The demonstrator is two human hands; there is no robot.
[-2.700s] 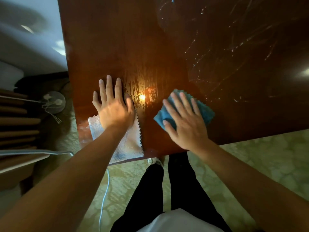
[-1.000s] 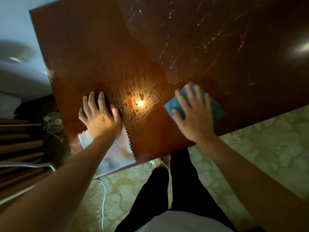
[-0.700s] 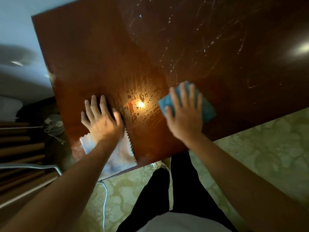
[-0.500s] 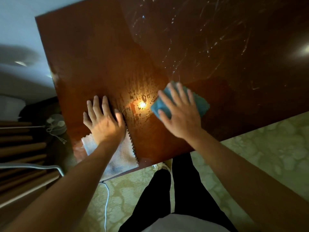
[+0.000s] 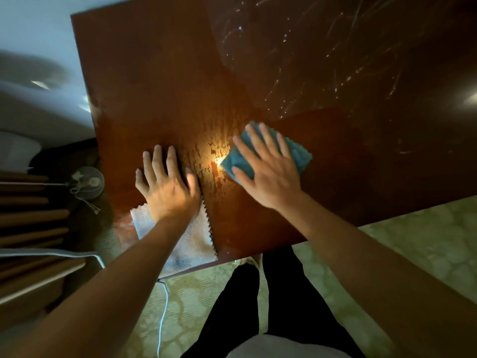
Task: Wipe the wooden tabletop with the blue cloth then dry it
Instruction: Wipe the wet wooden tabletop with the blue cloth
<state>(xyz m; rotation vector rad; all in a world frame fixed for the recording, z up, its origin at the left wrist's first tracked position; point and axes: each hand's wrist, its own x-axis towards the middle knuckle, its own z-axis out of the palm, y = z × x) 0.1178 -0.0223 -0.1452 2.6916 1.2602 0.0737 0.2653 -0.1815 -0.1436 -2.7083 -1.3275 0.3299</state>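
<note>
The dark wooden tabletop [image 5: 165,86] fills the upper view, with wet streaks at the back right and a beaded wet patch around a bright light reflection in the middle. My right hand [image 5: 265,169] lies flat with spread fingers on the folded blue cloth [image 5: 299,153], pressing it to the table just right of the reflection. My left hand [image 5: 167,187] rests palm down, fingers apart, on the far end of a white cloth [image 5: 191,244] that lies at the near left corner and overhangs the table edge.
The table's near edge runs from lower left up to the right. Below it are my dark-trousered legs [image 5: 258,306], a pale patterned floor [image 5: 400,244] and a white cable [image 5: 162,313]. Left of the table stand wooden slats [image 5: 31,215] and a small round fan [image 5: 87,182].
My right hand has slid the blue cloth leftward from the right toward the bright reflection. My left hand has stayed pressed on the white cloth.
</note>
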